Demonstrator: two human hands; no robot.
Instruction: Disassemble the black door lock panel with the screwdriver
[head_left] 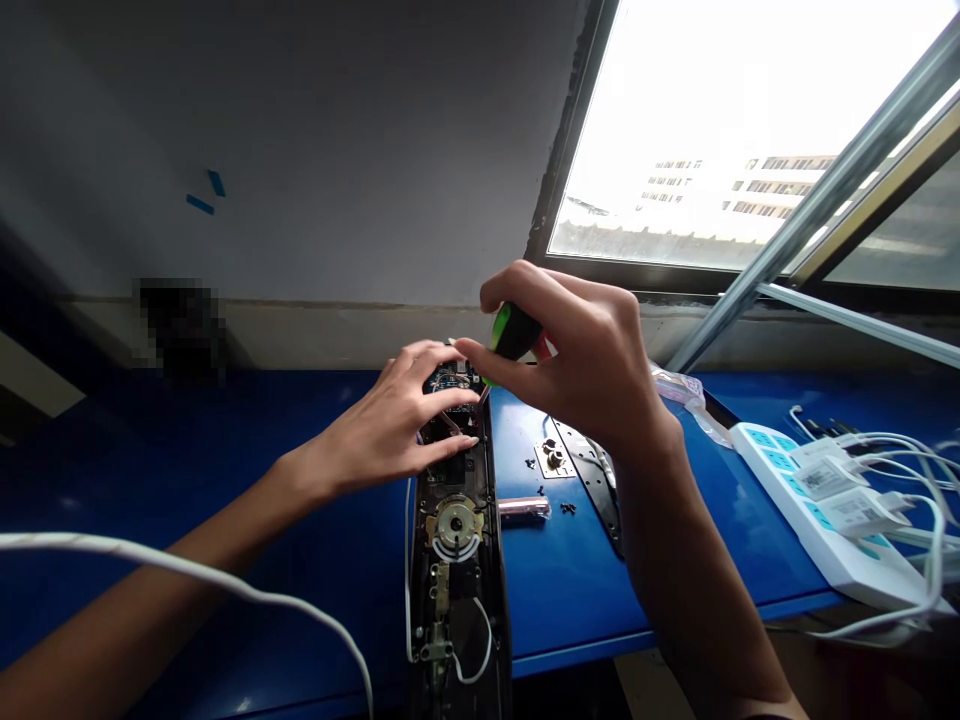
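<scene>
A long, narrow opened lock body lies lengthwise on the blue bench, with a round brass part and white wires inside. My left hand rests on its far end, fingers stretched flat over a small circuit board. My right hand is closed round a screwdriver with a green and black handle, held upright just above that same end of the lock body.
Small screws, a small metal plate, a black cover plate and a short metal cylinder lie right of the lock. A white power strip with chargers sits far right. A white cable crosses my left forearm.
</scene>
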